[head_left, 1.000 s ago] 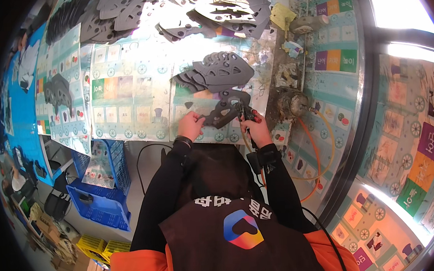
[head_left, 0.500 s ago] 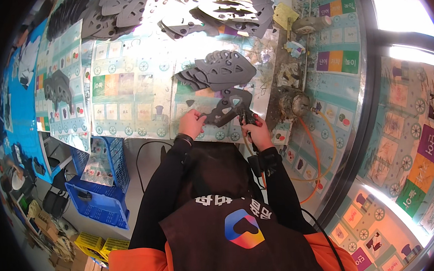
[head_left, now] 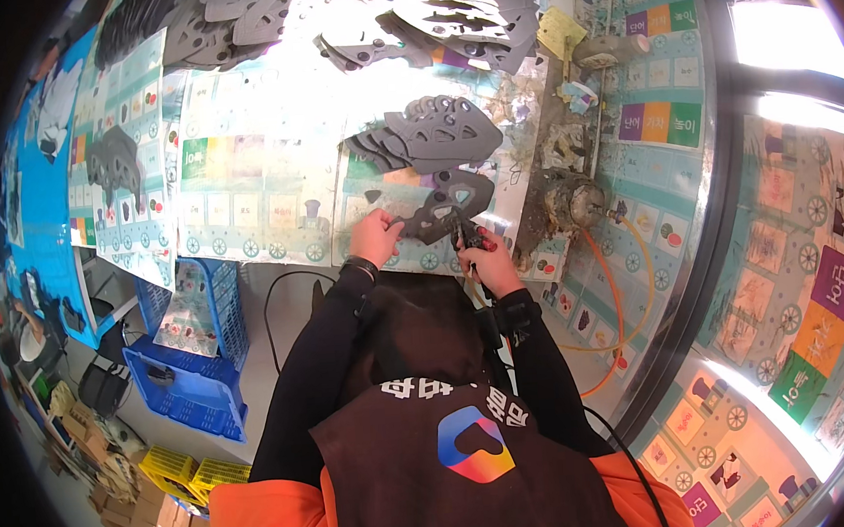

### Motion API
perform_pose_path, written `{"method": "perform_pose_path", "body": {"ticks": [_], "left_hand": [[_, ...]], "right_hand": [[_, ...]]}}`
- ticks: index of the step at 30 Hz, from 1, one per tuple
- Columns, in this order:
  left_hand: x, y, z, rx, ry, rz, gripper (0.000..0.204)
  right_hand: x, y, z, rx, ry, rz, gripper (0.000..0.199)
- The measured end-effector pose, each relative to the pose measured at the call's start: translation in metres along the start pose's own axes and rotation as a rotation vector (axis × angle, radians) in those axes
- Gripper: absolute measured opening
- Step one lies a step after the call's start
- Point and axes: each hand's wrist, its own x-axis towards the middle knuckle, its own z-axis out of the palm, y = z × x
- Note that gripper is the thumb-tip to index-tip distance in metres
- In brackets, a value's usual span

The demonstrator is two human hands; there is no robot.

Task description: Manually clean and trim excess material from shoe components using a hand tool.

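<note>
Near the table's front edge lies a dark grey shoe-upper piece (head_left: 474,195) with cut-out openings. The fingers of my left hand (head_left: 375,238) are pinched at its left end. My right hand (head_left: 490,262) is closed around a dark hand tool (head_left: 461,230) with red on it, perhaps a nipper. Its tip is at the piece's lower edge, and the exact contact is too small to make out. Just beyond lies a small stack of similar grey pieces (head_left: 448,134), fanned out at its left side. A small dark scrap (head_left: 372,197) sits above my left hand.
Many grey pieces (head_left: 243,21) are heaped along the table's far side, and another lies at the left (head_left: 114,164). A dirty round machine part (head_left: 573,201) with an orange hose (head_left: 617,290) stands right. Blue crates (head_left: 186,389) are on the floor, lower left.
My right hand and the tool have shifted left, from the piece's right side toward its lower middle. My left hand has stayed at the left end.
</note>
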Motion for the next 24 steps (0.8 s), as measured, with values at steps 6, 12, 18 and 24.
{"method": "perform_pose_path", "body": {"ticks": [6,12,18,24], "left_hand": [[-0.003,0.0,0.001,-0.024,0.007,-0.011,0.018],[-0.005,0.001,0.003,-0.007,0.003,-0.015,0.019],[-0.001,-0.001,0.0,-0.036,-0.003,-0.013,0.019],[0.004,-0.006,-0.01,-0.011,-0.013,0.006,0.02]], "right_hand": [[-0.009,0.006,-0.003,0.028,0.023,0.031,0.018],[-0.008,0.012,-0.004,-0.018,0.011,0.027,0.017],[-0.011,-0.005,0.014,-0.028,-0.029,0.021,0.015],[-0.008,-0.007,0.024,-0.114,-0.091,0.051,0.017]]}}
